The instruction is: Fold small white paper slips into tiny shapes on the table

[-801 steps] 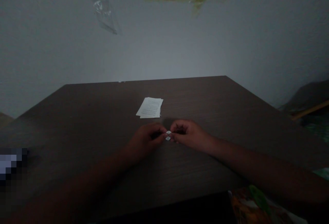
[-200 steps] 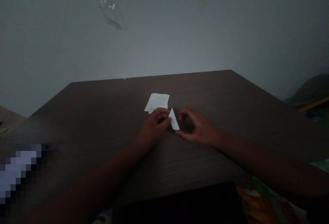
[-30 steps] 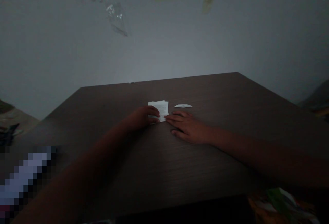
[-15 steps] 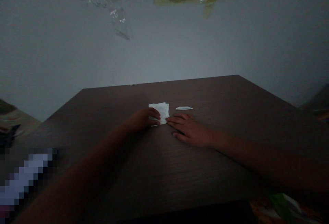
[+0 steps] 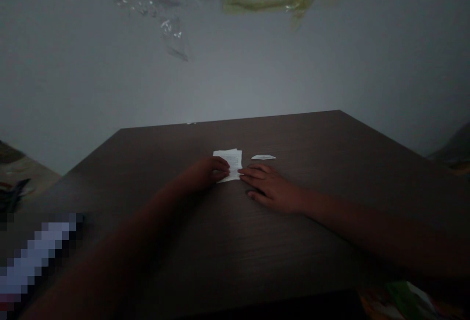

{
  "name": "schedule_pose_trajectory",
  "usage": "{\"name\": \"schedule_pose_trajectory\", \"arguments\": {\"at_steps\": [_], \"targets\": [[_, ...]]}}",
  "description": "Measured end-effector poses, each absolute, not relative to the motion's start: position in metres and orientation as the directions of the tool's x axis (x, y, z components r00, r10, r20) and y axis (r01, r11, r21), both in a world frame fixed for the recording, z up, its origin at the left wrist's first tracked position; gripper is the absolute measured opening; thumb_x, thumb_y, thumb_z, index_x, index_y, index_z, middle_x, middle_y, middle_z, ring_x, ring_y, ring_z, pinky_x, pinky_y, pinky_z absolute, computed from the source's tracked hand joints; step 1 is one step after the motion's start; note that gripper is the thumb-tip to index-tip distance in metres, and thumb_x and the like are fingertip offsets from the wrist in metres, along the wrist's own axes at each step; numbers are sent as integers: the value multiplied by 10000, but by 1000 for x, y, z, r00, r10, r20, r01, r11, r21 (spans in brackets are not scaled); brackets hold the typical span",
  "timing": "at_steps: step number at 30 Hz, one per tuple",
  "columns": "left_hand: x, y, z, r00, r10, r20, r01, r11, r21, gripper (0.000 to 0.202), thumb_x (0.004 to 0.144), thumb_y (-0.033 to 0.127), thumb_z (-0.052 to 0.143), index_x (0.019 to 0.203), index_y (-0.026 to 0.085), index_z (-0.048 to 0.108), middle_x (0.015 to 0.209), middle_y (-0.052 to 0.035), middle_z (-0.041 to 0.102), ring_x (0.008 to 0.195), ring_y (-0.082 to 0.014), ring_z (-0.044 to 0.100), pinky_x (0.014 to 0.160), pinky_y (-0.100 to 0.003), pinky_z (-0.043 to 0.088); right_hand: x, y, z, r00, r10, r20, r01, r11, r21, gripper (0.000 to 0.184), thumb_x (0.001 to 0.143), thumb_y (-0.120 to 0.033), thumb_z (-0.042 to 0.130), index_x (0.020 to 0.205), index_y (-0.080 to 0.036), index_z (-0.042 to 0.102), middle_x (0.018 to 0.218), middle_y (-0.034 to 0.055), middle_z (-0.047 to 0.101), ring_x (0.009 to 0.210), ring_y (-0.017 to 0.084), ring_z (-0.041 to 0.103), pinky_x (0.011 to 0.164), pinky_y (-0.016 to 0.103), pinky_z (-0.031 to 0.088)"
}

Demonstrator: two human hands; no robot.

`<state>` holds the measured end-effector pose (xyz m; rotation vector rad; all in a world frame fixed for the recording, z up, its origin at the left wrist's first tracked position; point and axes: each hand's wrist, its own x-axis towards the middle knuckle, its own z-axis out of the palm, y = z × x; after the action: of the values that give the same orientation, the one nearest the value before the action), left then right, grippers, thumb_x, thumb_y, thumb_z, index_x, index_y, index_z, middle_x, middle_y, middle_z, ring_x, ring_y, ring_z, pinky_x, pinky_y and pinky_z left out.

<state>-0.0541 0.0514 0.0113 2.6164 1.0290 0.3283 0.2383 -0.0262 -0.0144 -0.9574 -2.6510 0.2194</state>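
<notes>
A small white paper (image 5: pixel 235 160) with lines of print lies on the brown table; its upper edge looks doubled, as if folded or layered. From the left, my left hand (image 5: pixel 209 172) is on it, fingers curled and thumb drawn in close, holding the sheet against the tabletop and covering its left part. My right hand (image 5: pixel 271 188) lies flat and palm down, fingers spread, its fingertips touching the paper's right edge. Just beyond that hand sits a narrow, pointed white piece of paper (image 5: pixel 263 157), apart from both hands.
The brown table (image 5: pixel 293 138) meets a pale wall (image 5: pixel 257 75) with clear and yellow tape (image 5: pixel 257 4) stuck on it. A pixelated patch (image 5: pixel 40 251) blurs something at lower left. A green and white item (image 5: pixel 411 298) shows at the lower right corner.
My left thumb has drawn closer to the fingers on the paper. My right hand has stayed nearly still, and the whole view has shifted slightly.
</notes>
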Motion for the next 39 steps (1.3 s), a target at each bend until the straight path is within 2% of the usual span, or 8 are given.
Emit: {"name": "schedule_pose_trajectory", "arguments": {"at_steps": [6, 14, 23, 27, 31, 34, 37, 39], "targets": [[-38, 38, 13, 704, 702, 108, 667, -706, 239, 230, 1008, 242, 605, 1057, 160, 813, 1168, -167, 784, 1110, -323, 724, 1050, -491, 570, 238, -25, -15, -724, 635, 269, 581, 772, -258, 514, 1122, -367, 555, 1594, -165, 584, 1713, 165, 512, 1557, 352, 467, 1305, 607, 391], [-31, 26, 21, 621, 776, 110, 750, -629, 203, 280, 1043, 271, 549, 917, 166, 776, 973, -129, 756, 911, -270, 700, 900, -414, 576, 237, -26, -16, -711, 659, 245, 596, 750, -288, 553, 1124, -370, 544, 1645, -187, 521, 1739, 168, 477, 1592, 356, 438, 1299, 637, 384], [-24, 19, 24, 544, 836, 73, 770, -531, 353, 252, 975, 399, 663, 849, 199, 750, 829, -45, 713, 754, -220, 647, 756, -341, 513, 236, -27, -14, -703, 675, 224, 608, 734, -304, 581, 1113, -377, 577, 1657, -185, 505, 1778, 169, 415, 1627, 352, 405, 1318, 617, 364], [-24, 22, 20, 477, 879, 20, 768, -428, 477, 257, 870, 435, 761, 763, 212, 692, 758, -19, 691, 708, -206, 622, 672, -317, 460, 236, -27, -14, -698, 670, 253, 599, 740, -306, 562, 1106, -365, 588, 1633, -177, 534, 1770, 182, 421, 1625, 359, 405, 1313, 621, 370], [-25, 25, 19, 432, 901, -44, 740, -327, 587, 353, 796, 517, 806, 708, 217, 641, 692, 14, 642, 668, -187, 580, 635, -300, 414, 237, -26, -15, -697, 658, 286, 571, 750, -334, 533, 1108, -335, 570, 1627, -214, 541, 1737, 160, 476, 1597, 336, 447, 1302, 610, 394], [-29, 28, 20, 421, 904, -71, 706, -278, 651, 444, 770, 600, 814, 682, 215, 611, 657, 31, 589, 642, -169, 536, 620, -290, 392, 237, -26, -16, -692, 657, 299, 568, 751, -335, 519, 1104, -318, 558, 1601, -168, 565, 1704, 178, 512, 1579, 344, 463, 1305, 603, 395], [-35, 30, 20, 411, 909, -69, 705, -270, 656, 472, 795, 629, 786, 680, 215, 591, 640, 43, 545, 624, -158, 509, 603, -283, 378, 236, -25, -17, -692, 657, 300, 573, 752, -326, 506, 1087, -293, 571, 1580, -179, 587, 1680, 169, 545, 1549, 344, 497, 1291, 607, 411], [-38, 31, 20, 404, 914, -25, 723, -303, 620, 434, 844, 592, 742, 697, 218, 579, 653, 39, 552, 632, -164, 517, 600, -283, 377, 235, -26, -16, -697, 659, 283, 581, 750, -317, 504, 1082, -286, 580, 1579, -203, 592, 1655, 153, 579, 1525, 342, 525, 1274, 608, 429]]}}
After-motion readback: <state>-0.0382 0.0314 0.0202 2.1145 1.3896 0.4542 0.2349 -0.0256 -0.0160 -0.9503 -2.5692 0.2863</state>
